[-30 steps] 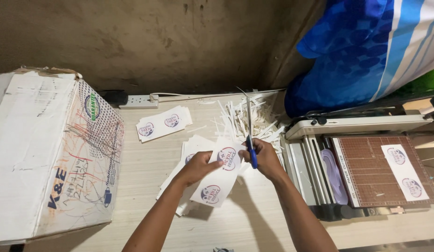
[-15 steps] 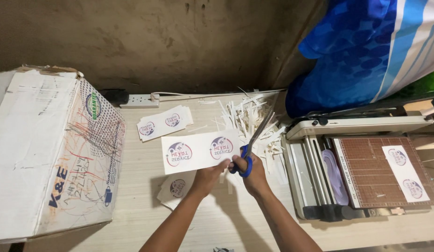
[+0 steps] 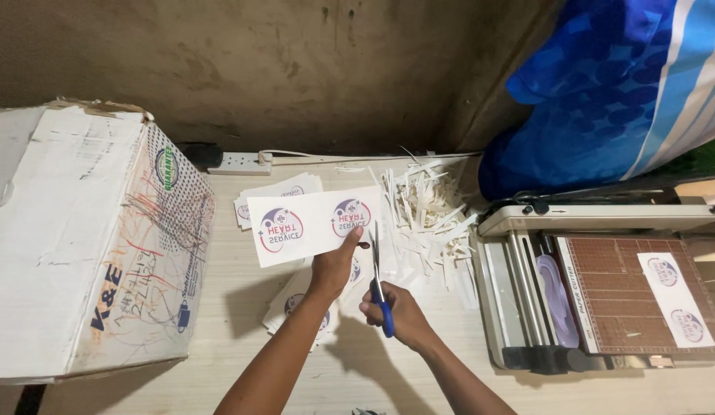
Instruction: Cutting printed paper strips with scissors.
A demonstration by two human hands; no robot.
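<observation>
The stack of printed slips (image 3: pixel 296 300) at 7 o'clock is mostly hidden by the forearm. Left hand (image 3: pixel 334 265) pinches the printed sheet (image 3: pixel 315 224) raised at centre; right hand (image 3: pixel 400 311) grips blue-handled scissors (image 3: pixel 377 277), blades pointing 12 o'clock along the sheet's right edge

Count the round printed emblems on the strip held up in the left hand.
2: one emblem at the left of the paper strip, another by the left hand. None seems hidden.
</observation>
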